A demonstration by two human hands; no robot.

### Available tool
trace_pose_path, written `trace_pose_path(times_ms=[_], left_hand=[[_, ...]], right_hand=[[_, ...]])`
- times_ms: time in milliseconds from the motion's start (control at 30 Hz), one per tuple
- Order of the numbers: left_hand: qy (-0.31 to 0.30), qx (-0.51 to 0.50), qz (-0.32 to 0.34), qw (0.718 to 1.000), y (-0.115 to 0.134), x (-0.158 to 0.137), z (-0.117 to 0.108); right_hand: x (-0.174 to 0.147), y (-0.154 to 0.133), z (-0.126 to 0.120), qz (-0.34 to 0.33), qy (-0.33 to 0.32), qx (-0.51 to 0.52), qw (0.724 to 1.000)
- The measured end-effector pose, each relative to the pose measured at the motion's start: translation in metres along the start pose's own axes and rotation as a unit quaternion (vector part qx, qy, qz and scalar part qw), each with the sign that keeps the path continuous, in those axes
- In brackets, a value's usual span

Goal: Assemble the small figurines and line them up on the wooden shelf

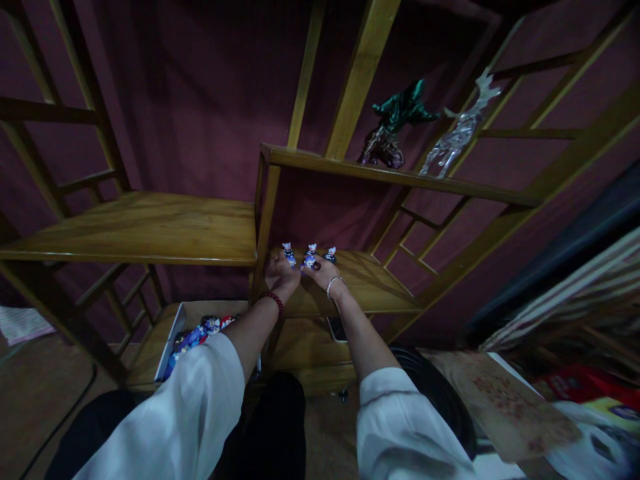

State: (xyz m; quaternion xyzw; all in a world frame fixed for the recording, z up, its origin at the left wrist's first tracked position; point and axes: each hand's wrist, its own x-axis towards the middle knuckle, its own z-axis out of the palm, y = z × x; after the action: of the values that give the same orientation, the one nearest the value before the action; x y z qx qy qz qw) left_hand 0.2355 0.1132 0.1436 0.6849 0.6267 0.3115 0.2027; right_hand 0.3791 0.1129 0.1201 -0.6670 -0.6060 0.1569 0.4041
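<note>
Both arms reach to a wooden shelf (pixel 370 283) where small purple-and-white figurines stand. My left hand (pixel 283 272), with a red bead bracelet, has its fingers closed on one small figurine (pixel 291 262) near the left post. My right hand (pixel 323 272), with a pale bracelet, pinches another small figurine (pixel 309 263) just beside it. Behind them stand a left figurine (pixel 287 248), a middle figurine (pixel 313 249) and a right figurine (pixel 331 254), upright on the shelf. Their details are too small to make out, and my hands partly hide the held ones.
Below left, a white open box (pixel 169 343) holds many colourful small items. A green figure (pixel 400 110) and a clear deer-like figure (pixel 463 127) stand on the upper shelf (pixel 325 161). A dark phone-like object (pixel 338 329) lies on the lower board. Wooden posts frame the shelf.
</note>
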Motion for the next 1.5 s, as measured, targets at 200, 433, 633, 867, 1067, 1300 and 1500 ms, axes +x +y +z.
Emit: trace_pose_path(times_ms=[200,433,633,867,1067,1300,1500], left_hand=[[0.014,0.003,0.02,1.0,-0.003,0.001,0.002],[0.014,-0.006,0.011,1.0,-0.002,-0.002,0.001],[0.015,-0.007,0.019,1.0,-0.004,-0.002,0.003],[0.012,0.004,0.018,1.0,-0.001,-0.004,0.0],[0.001,-0.016,0.005,1.0,0.002,-0.006,-0.005],[0.005,-0.017,0.011,1.0,0.001,-0.006,-0.004],[0.012,-0.024,0.015,1.0,-0.001,-0.003,0.001]], right_hand=[[0.002,0.001,0.004,0.009,0.02,0.095,0.995],[0.002,-0.004,-0.002,0.032,0.09,0.14,0.986],[-0.001,-0.01,-0.006,0.04,0.075,0.096,0.992],[0.002,-0.003,-0.004,0.056,0.065,0.077,0.993],[0.001,-0.004,-0.006,0.055,0.037,0.07,0.995],[0.001,-0.009,-0.009,0.022,0.033,0.061,0.997],[0.003,-0.007,-0.01,0.03,0.021,0.056,0.998]])
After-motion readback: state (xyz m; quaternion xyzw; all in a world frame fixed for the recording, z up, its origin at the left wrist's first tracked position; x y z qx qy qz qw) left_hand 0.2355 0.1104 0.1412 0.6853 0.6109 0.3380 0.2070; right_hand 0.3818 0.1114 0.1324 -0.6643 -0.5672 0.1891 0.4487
